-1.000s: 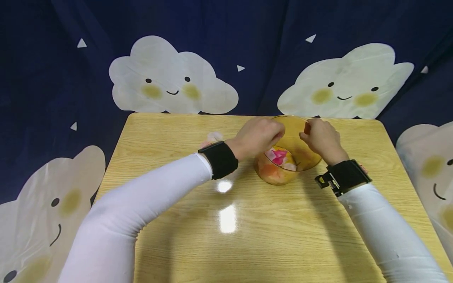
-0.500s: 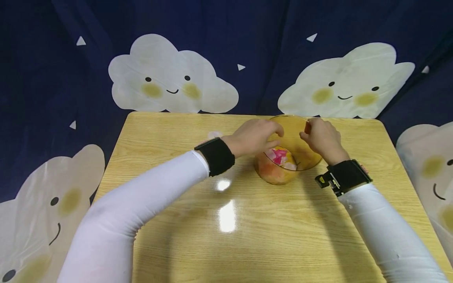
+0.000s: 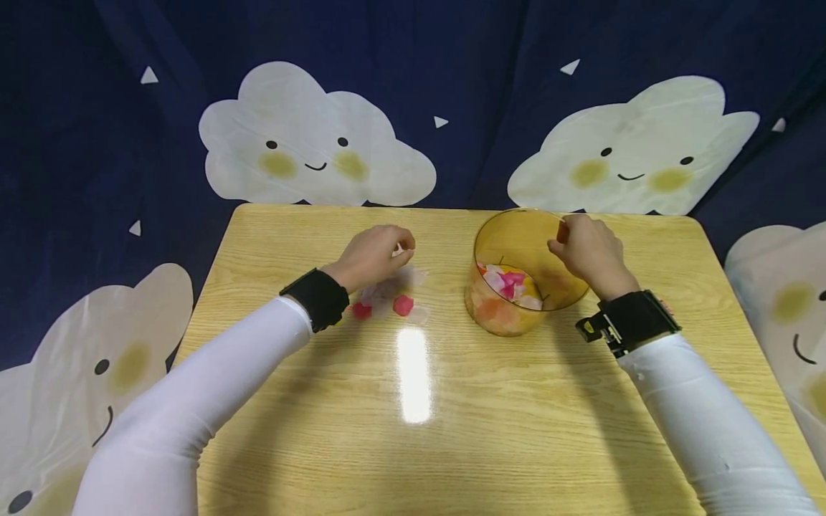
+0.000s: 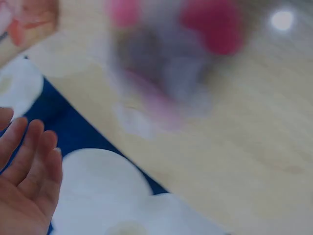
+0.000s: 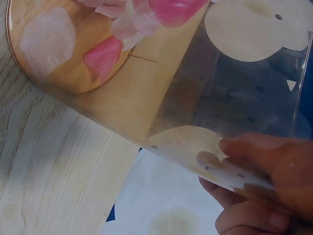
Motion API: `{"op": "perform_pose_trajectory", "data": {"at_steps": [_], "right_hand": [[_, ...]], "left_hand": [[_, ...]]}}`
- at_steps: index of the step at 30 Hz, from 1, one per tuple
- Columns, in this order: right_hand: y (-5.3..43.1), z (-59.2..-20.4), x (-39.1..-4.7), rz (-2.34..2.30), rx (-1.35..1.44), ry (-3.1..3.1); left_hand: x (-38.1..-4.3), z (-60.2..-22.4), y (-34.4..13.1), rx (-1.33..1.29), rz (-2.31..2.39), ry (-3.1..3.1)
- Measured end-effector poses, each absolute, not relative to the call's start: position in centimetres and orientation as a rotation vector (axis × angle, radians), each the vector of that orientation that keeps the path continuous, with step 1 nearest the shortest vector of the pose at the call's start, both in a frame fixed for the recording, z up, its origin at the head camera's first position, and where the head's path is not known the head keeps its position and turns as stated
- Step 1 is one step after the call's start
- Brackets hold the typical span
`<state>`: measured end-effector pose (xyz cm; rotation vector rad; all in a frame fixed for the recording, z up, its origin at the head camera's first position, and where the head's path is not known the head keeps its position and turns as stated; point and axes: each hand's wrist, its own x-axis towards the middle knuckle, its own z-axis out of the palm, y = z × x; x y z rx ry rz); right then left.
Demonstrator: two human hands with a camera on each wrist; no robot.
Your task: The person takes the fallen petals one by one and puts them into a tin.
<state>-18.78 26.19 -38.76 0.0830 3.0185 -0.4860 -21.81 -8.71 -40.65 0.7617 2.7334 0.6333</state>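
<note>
An amber see-through cylinder-shaped container (image 3: 493, 319) with a wide mouth stands on the table at centre right. Pink and white petals (image 3: 513, 285) lie in its bottom; the right wrist view shows pale and pink petals (image 5: 102, 59) through its wall. My right hand (image 3: 590, 254) pinches the far right rim, thumb inside and fingers outside. My left hand (image 3: 374, 254) is left of the container, over a loose pile of white and pink petals (image 3: 403, 305), fingers loosely bent and holding nothing visible. In the left wrist view the pile (image 4: 171, 68) is blurred beside the left hand (image 4: 29, 171).
A light wooden table (image 3: 516, 416) carries everything. Behind its far edge hangs a dark blue curtain (image 3: 471, 86) with smiling white clouds. A bright light reflection (image 3: 414, 376) lies on the tabletop. Each wrist wears a black band (image 3: 317, 299).
My left hand has opened over the container and moved left to the petal pile, which now shows more. The right hand and the container have stayed in place.
</note>
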Motion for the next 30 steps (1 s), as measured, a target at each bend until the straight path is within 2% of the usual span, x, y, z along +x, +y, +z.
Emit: {"op": "perform_pose_trajectory", "data": {"at_steps": [7, 18, 30], "right_hand": [[26.3, -38.8, -18.8, -0.484, 0.080, 3.022], [26.2, -38.9, -18.8, -0.500, 0.065, 3.032], [26.2, -38.7, -18.7, -0.486, 0.065, 3.023]], "left_hand": [[-21.8, -43.7, -12.4, 0.606, 0.584, 2.716], [-20.6, -47.8, -14.5, 0.618, 0.409, 2.747], [-20.9, -47.2, -14.1, 0.673, 0.479, 2.827]]}}
